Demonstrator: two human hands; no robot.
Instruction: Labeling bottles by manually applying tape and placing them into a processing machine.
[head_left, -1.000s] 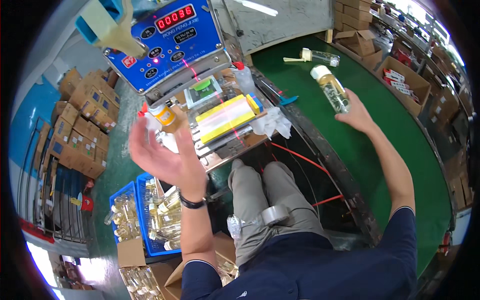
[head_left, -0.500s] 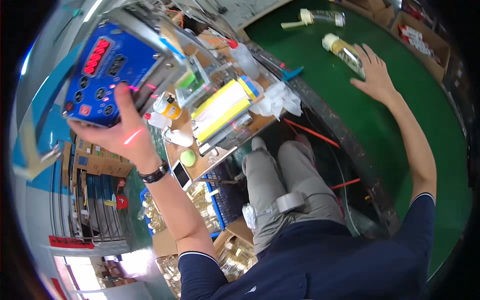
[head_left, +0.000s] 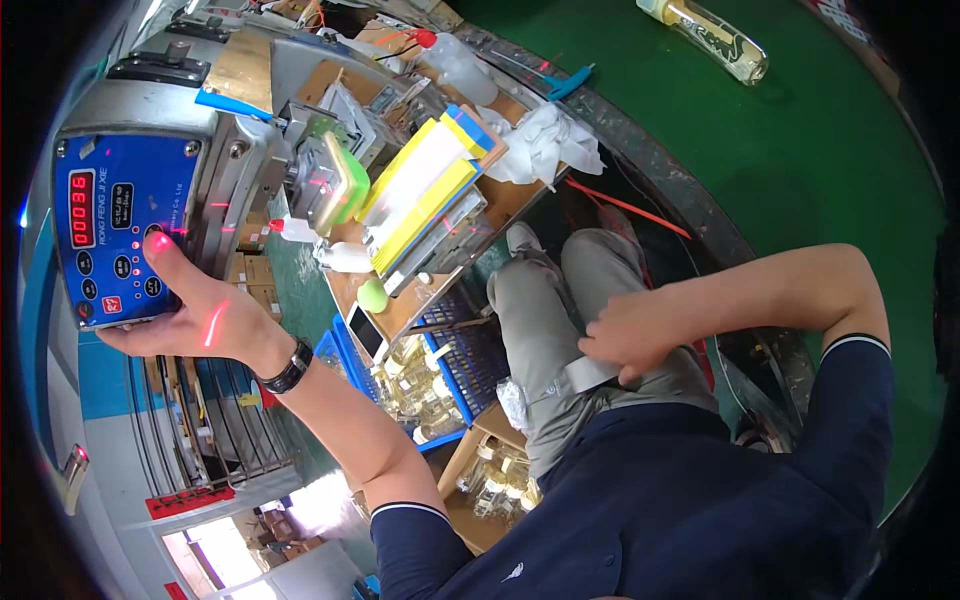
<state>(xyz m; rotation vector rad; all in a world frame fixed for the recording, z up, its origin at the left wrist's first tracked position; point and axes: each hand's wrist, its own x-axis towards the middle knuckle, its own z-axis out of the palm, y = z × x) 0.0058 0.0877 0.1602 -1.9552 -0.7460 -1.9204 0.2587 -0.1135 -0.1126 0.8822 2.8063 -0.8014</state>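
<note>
My left hand (head_left: 190,310) grips the lower edge of a blue control panel (head_left: 115,235) with a red digit display and round buttons; my thumb presses on one of the buttons. A red laser line falls across that hand. My right hand (head_left: 625,340) rests on my lap, on grey trousers, with fingers curled and holding nothing. The panel belongs to a grey metal machine (head_left: 250,120) whose green-edged head (head_left: 335,185) faces a yellow and white block (head_left: 420,190) on the work stand.
A clear glass bottle (head_left: 710,38) lies on the green belt (head_left: 820,160) at the top right. A crumpled white cloth (head_left: 545,140) sits by the belt's edge. A blue crate of glass bottles (head_left: 430,385), a phone (head_left: 368,332) and a green ball (head_left: 373,296) are below the stand.
My right hand has come off the bottle on the green belt and dropped to my lap. My left hand has settled on the control panel, and my head has turned left.
</note>
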